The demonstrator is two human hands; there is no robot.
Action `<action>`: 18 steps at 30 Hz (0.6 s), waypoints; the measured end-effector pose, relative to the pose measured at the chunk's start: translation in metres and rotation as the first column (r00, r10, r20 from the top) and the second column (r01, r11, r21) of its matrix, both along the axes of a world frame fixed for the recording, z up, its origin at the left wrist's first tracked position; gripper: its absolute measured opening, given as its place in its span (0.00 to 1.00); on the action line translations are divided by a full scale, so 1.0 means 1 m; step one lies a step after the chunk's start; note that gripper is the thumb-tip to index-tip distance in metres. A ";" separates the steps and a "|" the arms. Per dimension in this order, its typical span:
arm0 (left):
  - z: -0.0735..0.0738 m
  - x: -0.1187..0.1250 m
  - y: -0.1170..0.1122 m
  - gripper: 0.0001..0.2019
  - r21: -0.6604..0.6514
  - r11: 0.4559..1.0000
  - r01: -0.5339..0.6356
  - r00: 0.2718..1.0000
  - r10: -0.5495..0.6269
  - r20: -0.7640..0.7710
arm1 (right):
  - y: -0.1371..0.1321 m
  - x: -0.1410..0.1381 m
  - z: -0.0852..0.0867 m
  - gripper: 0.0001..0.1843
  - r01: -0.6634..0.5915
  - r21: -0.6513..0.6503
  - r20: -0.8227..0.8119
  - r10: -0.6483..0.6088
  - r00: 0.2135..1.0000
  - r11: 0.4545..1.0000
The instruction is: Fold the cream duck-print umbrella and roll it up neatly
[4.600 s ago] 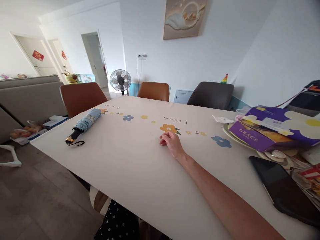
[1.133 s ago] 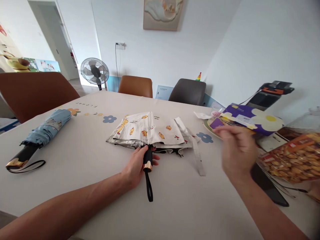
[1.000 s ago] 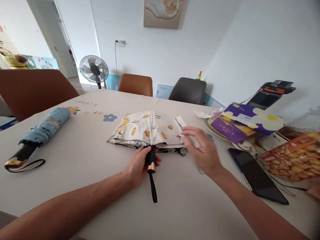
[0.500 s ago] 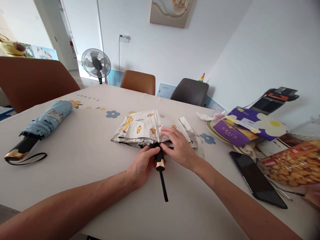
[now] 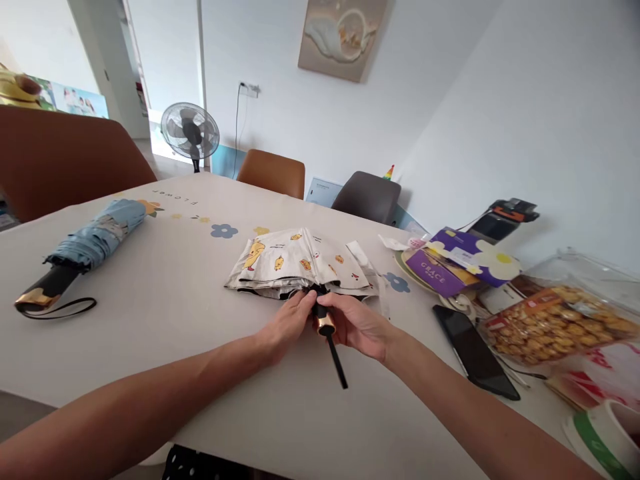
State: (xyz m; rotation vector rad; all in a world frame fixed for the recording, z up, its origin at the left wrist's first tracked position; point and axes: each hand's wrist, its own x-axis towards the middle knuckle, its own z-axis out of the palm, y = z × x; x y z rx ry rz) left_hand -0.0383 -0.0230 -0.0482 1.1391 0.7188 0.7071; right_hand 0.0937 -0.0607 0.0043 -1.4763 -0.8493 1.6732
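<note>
A white umbrella [image 5: 287, 260] with yellow cartoon prints lies on the table, its canopy loosely folded and spread out. Its short black handle with a gold end [image 5: 326, 325] points toward me, and a black strap hangs from it. My right hand [image 5: 357, 323] is closed around the handle from the right, thumb near the canopy base. From the left, my left hand [image 5: 290, 323] grips where handle meets canopy, its thumb on top and its other fingers mostly hidden. A blue umbrella [image 5: 100, 233], furled, lies apart at the left.
On the right are a phone [image 5: 475, 351], a purple tissue box [image 5: 445, 263], a bag of snacks [image 5: 560, 323] and a white-green roll [image 5: 600, 440]. Chairs [image 5: 273, 172] and a standing fan [image 5: 191, 132] are beyond the white table [image 5: 210, 380].
My right hand has come down from the canopy fabric and closed around the handle. The left hand stays at the canopy base. The view has shifted up and to the right.
</note>
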 end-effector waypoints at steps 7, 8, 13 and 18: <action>0.000 -0.002 -0.001 0.20 0.268 0.963 -0.007 0.998 0.024 -0.060 | 0.045 0.021 0.089 0.07 -0.137 0.133 0.805 -0.026 0.593 0.982; -0.001 -0.003 -0.001 0.19 0.286 0.958 -0.005 0.998 0.022 -0.059 | 0.050 0.023 0.102 0.08 -0.149 0.178 0.851 -0.076 0.520 0.973; -0.005 -0.004 -0.001 0.14 0.337 0.942 0.003 0.998 0.021 -0.067 | 0.068 0.026 0.135 0.07 -0.029 0.373 0.711 -0.266 0.651 0.927; -0.002 -0.006 0.001 0.13 0.368 0.929 -0.017 0.996 0.048 -0.076 | 0.073 0.018 0.132 0.07 0.076 0.497 0.588 -0.400 0.703 0.864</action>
